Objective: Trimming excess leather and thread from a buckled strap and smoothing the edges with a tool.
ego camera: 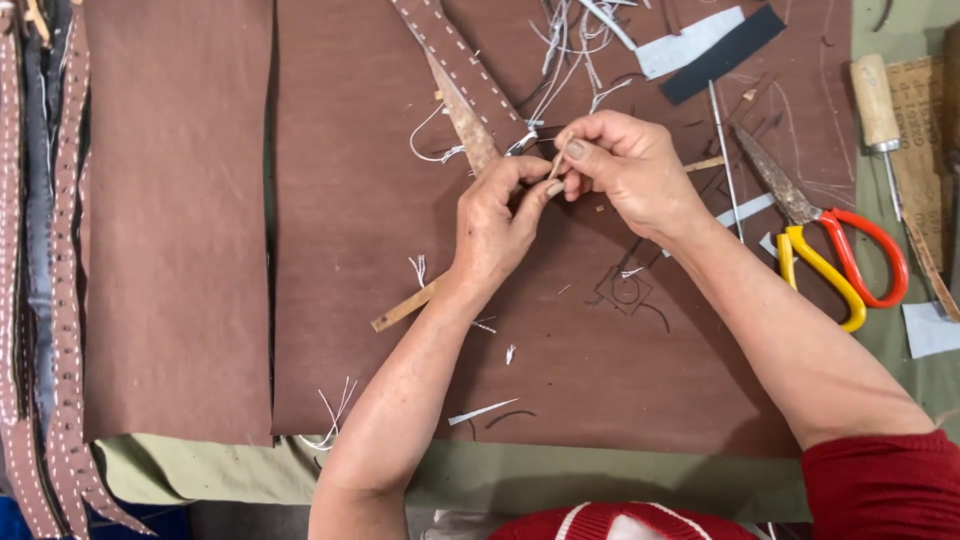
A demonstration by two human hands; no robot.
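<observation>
Matt brown leather sheet (360,330), stitched strap (462,75)

Leather workshop: scissors (840,262), awl (878,110)

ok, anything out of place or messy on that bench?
White thread offcuts lie tangled above the hands and scattered over the brown sheet, which is scored with cut marks. The scissors lie open beside the right forearm.

Red-and-yellow scissors (835,255) lie at the right on the brown sheet (180,230). A wooden-handled awl (878,110) rests beyond them. Stitched straps (55,300) hang along the left edge.
</observation>
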